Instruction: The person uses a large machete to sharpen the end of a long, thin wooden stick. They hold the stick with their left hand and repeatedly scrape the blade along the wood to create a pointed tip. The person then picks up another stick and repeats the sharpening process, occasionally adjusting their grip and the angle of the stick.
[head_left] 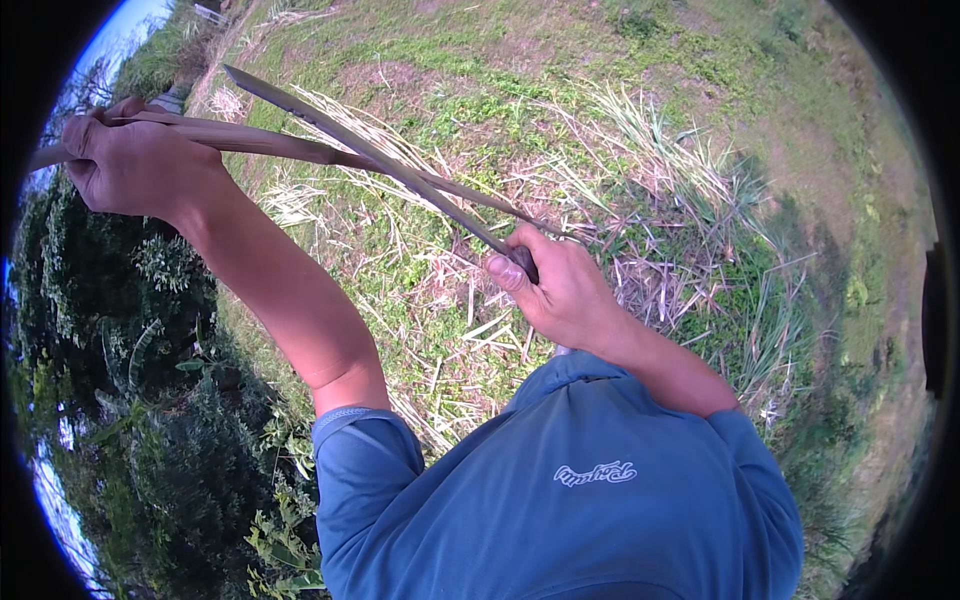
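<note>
My left hand [140,170], raised at the far left, is closed around a long, jointed, cane-like stalk [265,142]. The stalk slants down to the right and tapers to a thin tip near my right hand. In the middle, my right hand [568,290] grips the dark handle of a machete [310,115]. Its long, narrow blade points up and to the left. Blade and stalk cross ahead of my right hand, with the blade in front; whether they touch, I cannot tell.
Cut stalks and dry leaves [675,150] lie in a pile on the grass ahead and to the right. More dry pieces [480,330] are scattered around my feet. Dense dark bushes [130,400] stand along the left side. Grassy ground [470,60] stretches away beyond.
</note>
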